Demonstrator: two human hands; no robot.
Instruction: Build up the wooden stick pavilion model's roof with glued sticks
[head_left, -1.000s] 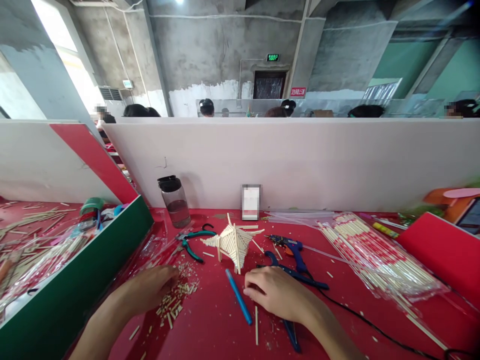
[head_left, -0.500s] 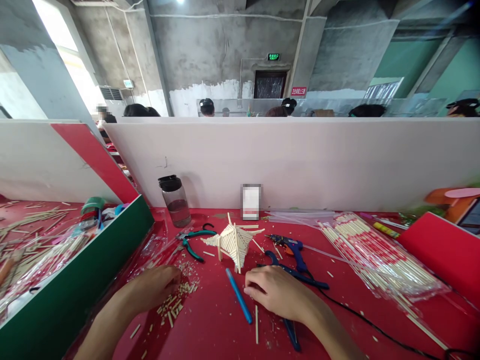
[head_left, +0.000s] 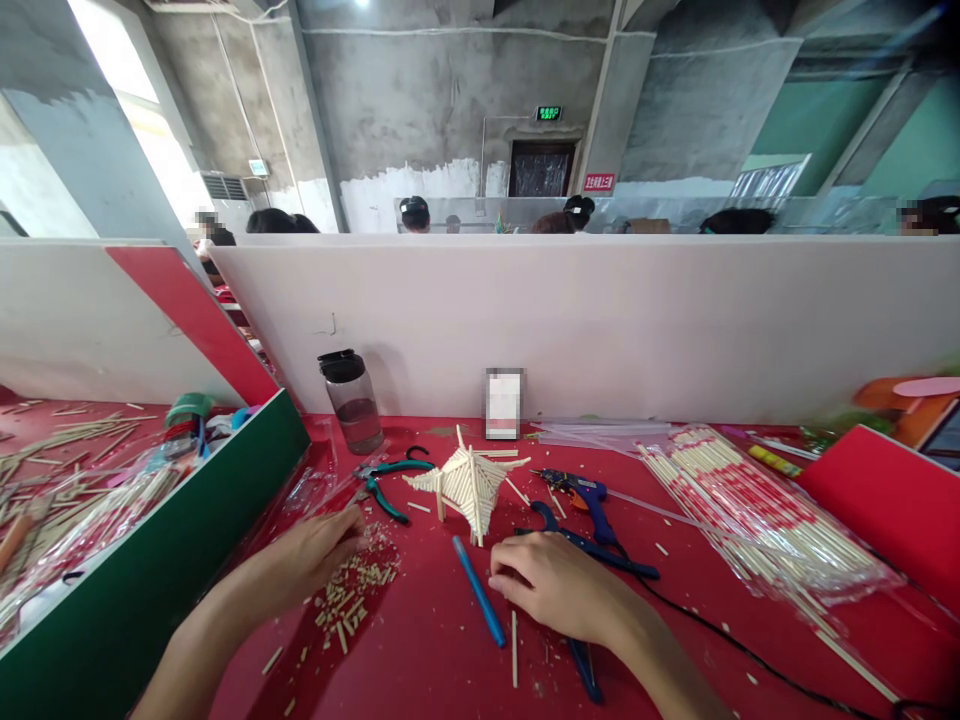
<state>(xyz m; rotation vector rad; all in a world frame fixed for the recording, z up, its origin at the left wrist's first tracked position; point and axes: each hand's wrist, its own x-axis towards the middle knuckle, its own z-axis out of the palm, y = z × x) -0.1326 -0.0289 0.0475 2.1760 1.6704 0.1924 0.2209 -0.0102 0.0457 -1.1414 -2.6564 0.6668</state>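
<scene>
My left hand (head_left: 330, 545) is over a pile of cut stick bits (head_left: 356, 590), its loosely bent fingers apart and nothing visible in them. Palm down on the red table, my right hand (head_left: 544, 580) rests across a blue-handled tool (head_left: 619, 562), partly hidden beneath it. A gap shows between its thumb and curled fingers, and I see nothing held there. Left of those fingertips lies a blue pen (head_left: 478, 592). Just beyond both hands stands a small pointed-roof model (head_left: 469, 485) made of pale sticks.
Green-handled pliers (head_left: 386, 490) lie left of the model. A blue glue gun (head_left: 581, 495) lies on the right, near bagged sticks (head_left: 772, 510). A water bottle (head_left: 351, 405) and a phone-like upright object (head_left: 503, 405) stand by the white partition (head_left: 600, 330). A green board (head_left: 172, 530) borders the left.
My left hand has lifted and shifted slightly away from me, uncovering more of the stick bits. My right hand stays in place.
</scene>
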